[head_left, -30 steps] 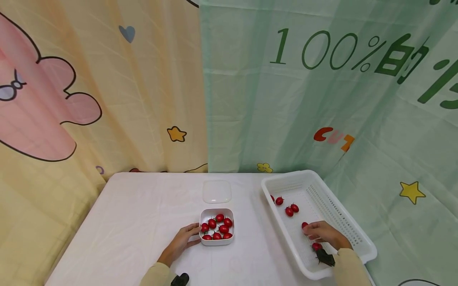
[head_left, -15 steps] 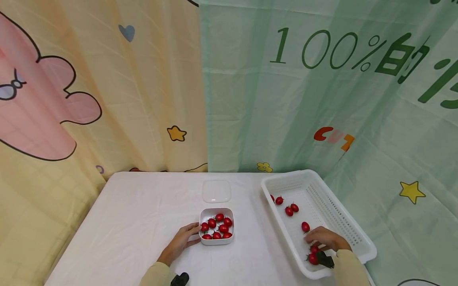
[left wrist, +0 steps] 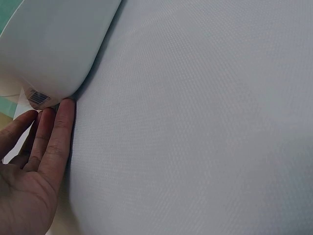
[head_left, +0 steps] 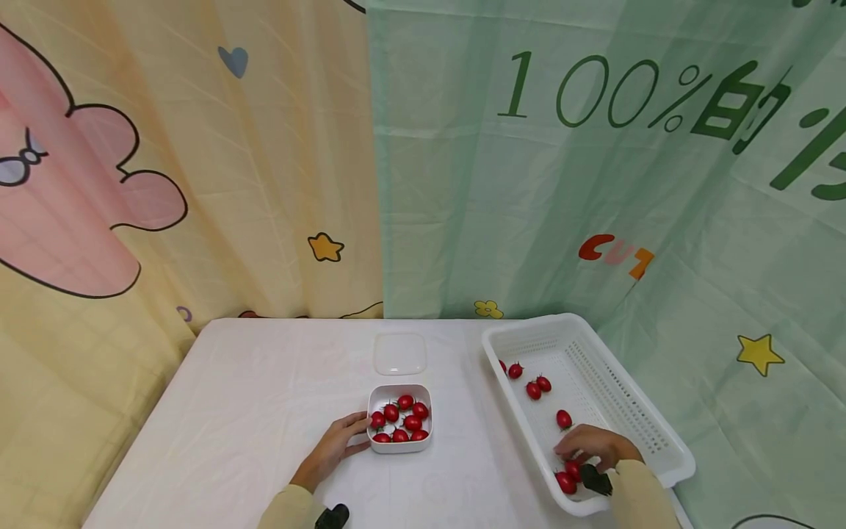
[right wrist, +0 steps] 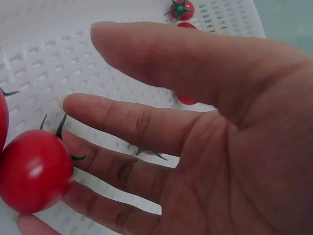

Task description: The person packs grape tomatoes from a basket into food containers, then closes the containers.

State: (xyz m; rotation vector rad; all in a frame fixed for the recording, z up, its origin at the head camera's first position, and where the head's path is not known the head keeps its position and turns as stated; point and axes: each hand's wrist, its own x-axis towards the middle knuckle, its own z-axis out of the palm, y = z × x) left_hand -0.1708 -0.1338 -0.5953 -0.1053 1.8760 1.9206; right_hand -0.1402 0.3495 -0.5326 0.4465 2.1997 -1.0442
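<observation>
In the head view, a small white square box (head_left: 399,448) holds several cherry tomatoes (head_left: 413,423). My left hand (head_left: 333,450) touches its left side with extended fingers; the left wrist view shows the fingertips (left wrist: 67,104) at the box's lower edge, near a barcode. To the right, my right hand (head_left: 598,443) is inside a white perforated basket (head_left: 588,375), holding nothing. Its thumb and fingers are spread apart in the right wrist view. A cherry tomato (right wrist: 35,171) with a green stem lies right at the fingertips, another partly visible at the left edge.
A clear flat lid (head_left: 400,354) lies behind the box on the white-covered table (head_left: 264,397). More cherry tomatoes (head_left: 534,390) lie along the basket's left side. Printed curtains (head_left: 449,184) hang behind the table and along its sides.
My right hand has moved from a tomato further back towards the basket's near left part. Two tomatoes under it have shifted left and nearer. The left hand and box stay put.
</observation>
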